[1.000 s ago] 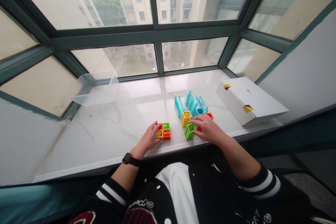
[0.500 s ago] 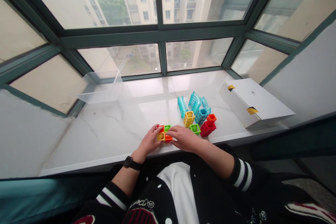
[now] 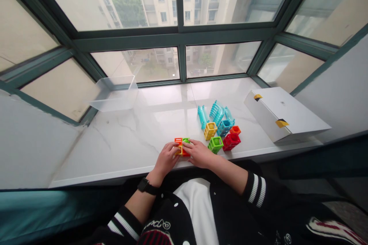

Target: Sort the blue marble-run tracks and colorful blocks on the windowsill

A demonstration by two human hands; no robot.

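Close to the sill's front edge sits a cluster of toy blocks (image 3: 178,140) in red, green, yellow and orange, set side by side in a square. My left hand (image 3: 167,155) grips its left and near side, with fingers bent over the yellow block. From the right, my right hand (image 3: 198,153) closes on the green and orange side, its fingertips over the top. Both hands partly cover the cluster. Just right of my right hand stand a green block (image 3: 215,144), a yellow block (image 3: 210,131) and a red block (image 3: 231,141).
Behind those are a blue block (image 3: 224,127), a small orange block (image 3: 235,129) and several clear blue track pieces (image 3: 217,111). A clear plastic bin (image 3: 115,104) stands at the back left. A white box (image 3: 290,111) lies right. Windows border the marble sill (image 3: 120,141).
My left fingers have slid from the red block's far side down onto the yellow block. My right hand has shifted slightly around the cluster. The view has turned a little left.
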